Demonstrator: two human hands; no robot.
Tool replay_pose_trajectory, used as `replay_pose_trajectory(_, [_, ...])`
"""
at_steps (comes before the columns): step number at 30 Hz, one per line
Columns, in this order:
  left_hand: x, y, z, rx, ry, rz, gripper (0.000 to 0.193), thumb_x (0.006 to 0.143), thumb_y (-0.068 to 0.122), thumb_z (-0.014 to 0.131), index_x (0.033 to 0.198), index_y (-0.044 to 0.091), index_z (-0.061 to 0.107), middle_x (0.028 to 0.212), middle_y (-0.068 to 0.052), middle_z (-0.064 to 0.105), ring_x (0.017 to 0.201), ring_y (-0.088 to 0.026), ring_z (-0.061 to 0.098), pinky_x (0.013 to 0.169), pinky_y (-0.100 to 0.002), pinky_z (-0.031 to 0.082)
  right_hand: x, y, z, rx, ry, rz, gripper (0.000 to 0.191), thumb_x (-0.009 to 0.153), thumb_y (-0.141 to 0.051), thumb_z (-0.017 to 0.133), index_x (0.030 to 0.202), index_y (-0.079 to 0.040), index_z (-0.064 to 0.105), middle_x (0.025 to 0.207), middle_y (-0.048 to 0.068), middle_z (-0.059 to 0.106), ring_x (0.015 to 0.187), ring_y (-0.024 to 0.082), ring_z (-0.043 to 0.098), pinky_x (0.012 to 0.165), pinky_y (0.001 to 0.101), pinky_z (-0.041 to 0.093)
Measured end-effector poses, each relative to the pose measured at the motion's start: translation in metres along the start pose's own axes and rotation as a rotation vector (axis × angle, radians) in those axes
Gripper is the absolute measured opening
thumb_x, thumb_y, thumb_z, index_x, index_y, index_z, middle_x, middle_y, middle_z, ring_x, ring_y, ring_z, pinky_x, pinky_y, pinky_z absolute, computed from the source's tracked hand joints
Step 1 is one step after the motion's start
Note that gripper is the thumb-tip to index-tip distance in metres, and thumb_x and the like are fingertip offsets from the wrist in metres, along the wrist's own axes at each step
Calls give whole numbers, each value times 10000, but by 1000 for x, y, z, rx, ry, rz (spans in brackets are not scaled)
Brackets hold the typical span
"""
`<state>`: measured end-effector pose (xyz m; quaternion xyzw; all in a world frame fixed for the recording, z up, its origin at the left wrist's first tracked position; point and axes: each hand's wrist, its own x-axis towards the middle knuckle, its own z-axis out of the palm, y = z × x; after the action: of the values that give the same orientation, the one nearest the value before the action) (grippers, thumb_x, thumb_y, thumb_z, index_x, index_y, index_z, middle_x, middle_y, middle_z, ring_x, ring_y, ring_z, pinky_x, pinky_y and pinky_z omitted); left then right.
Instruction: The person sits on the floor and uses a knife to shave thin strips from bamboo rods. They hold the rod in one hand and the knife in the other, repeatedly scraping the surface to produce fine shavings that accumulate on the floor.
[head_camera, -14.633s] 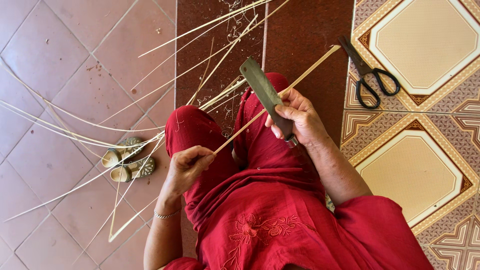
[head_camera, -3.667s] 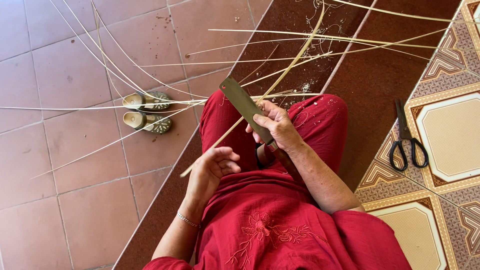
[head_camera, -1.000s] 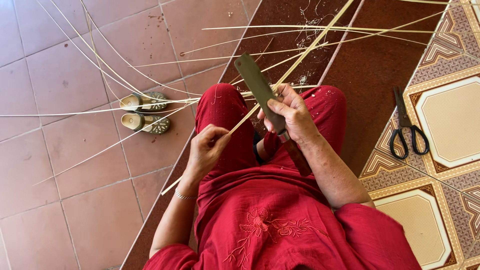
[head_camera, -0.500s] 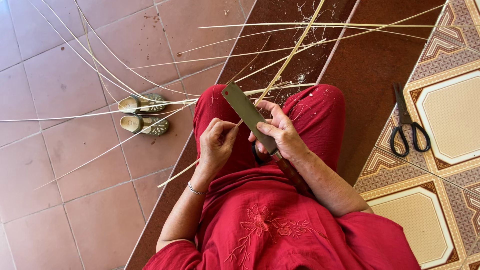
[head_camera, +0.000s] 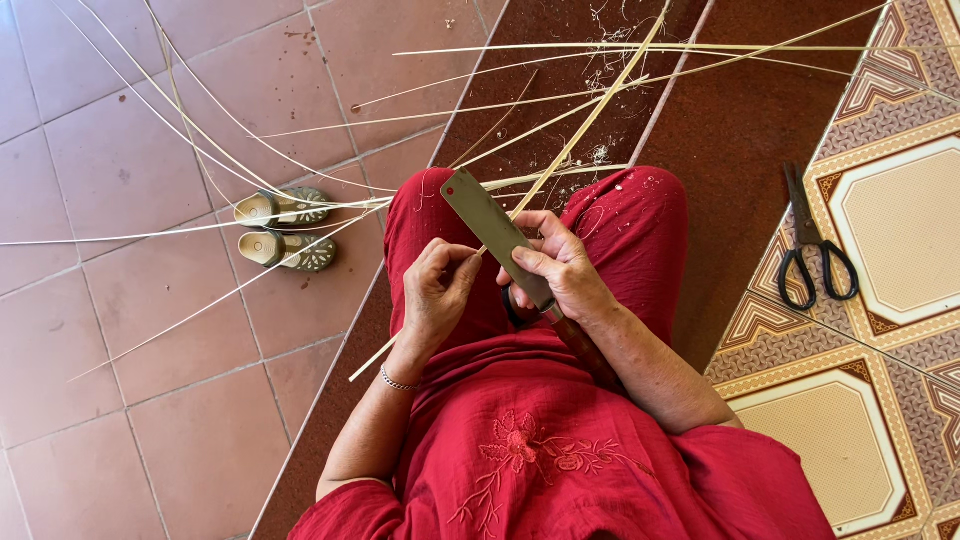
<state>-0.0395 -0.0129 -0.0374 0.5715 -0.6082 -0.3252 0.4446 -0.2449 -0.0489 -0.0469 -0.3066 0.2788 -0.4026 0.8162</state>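
Note:
I sit on the floor in red clothes, looking down at my lap. My right hand (head_camera: 562, 272) grips a long flat-bladed knife (head_camera: 485, 221), its blade pointing up and left over my knees. My left hand (head_camera: 438, 290) pinches a thin pale bamboo strip (head_camera: 590, 118) right beside the blade. That strip runs diagonally from below my left wrist up to the top of the view, passing under the knife. The two hands are close together, nearly touching.
Several long thin bamboo strips (head_camera: 200, 160) fan out over the red tile floor to the left and top. A pair of small shoes (head_camera: 285, 228) lies at the left. Black scissors (head_camera: 812, 245) rest on the patterned tiles at the right.
My left hand has moved up along the strip to the knife blade, and the strip has been drawn down toward me. The knife stays in my right hand, tilted much as before.

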Motion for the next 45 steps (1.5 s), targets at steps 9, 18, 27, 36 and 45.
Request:
replay_pose_trajectory(9, [-7,-14,4,-274,-135,-95,89,1002,101,710,1038,22,726,855,36,635,763,-37,547,667,-224,471,-4,4,-3,-211,12,8,372,1047,-48,536,1408,-8,454,881,169,712,582,156,651,544,272,553])
replay_pose_trajectory(18, [-15,-16,-7,-503,-269,-451,129,1001,155,688,1047,43,732,776,70,590,631,-1,473,536,-181,392,-1,-5,-14,-95,28,-64,294,1037,-58,542,1318,-16,463,895,196,718,586,182,662,519,290,556])
replay_pose_trajectory(27, [-20,-14,-20,-584,-275,-573,145,997,164,669,1033,34,720,717,71,544,587,-11,423,506,-180,329,-4,-26,-14,-52,13,-66,267,1049,-60,537,1306,-23,473,872,191,710,584,180,647,516,276,541])
replay_pose_trajectory(36, [-19,-12,-23,-749,-306,-609,148,999,152,656,1018,10,695,689,54,521,574,-34,407,516,-208,327,-11,6,4,-245,-62,31,265,1038,-91,543,1287,-24,479,856,147,719,568,147,644,518,252,530])
replay_pose_trajectory(45, [-20,-8,-36,-797,-354,-691,128,985,117,640,996,3,697,635,51,498,514,-36,368,463,-210,277,-8,-5,-2,-72,-99,28,280,1038,-63,531,1308,-45,460,851,185,714,569,183,650,518,282,535])
